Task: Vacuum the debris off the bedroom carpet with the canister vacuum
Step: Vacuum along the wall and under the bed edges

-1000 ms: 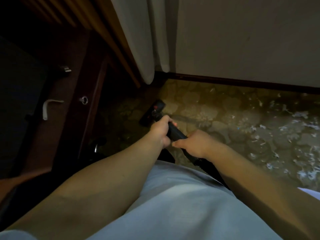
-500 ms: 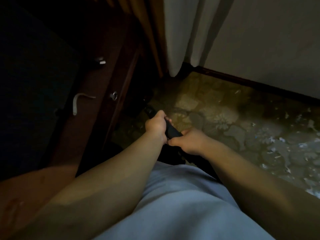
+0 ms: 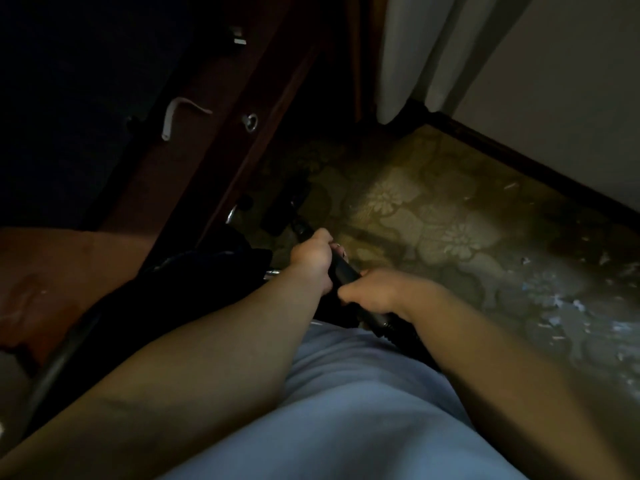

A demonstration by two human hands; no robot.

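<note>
Vacuum head (image 3: 286, 210) now nearer dresser (image 3: 221, 109) edge; left hand (image 3: 311, 260), right hand (image 3: 379, 292) in grip around wand (image 3: 342, 271); open carpet (image 3: 457, 216) rightward.

Floral carpet (image 3: 433, 216) strewn with pale debris (image 3: 568, 303)

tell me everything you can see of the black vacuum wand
The black vacuum wand is a smooth dark tube, plastic by the look, slanting away from the person, forward and down to a dim black floor head on the floral olive carpet. The left hand grips it farther along, the right hand nearer the body. Shadow hides finer detail.
</note>
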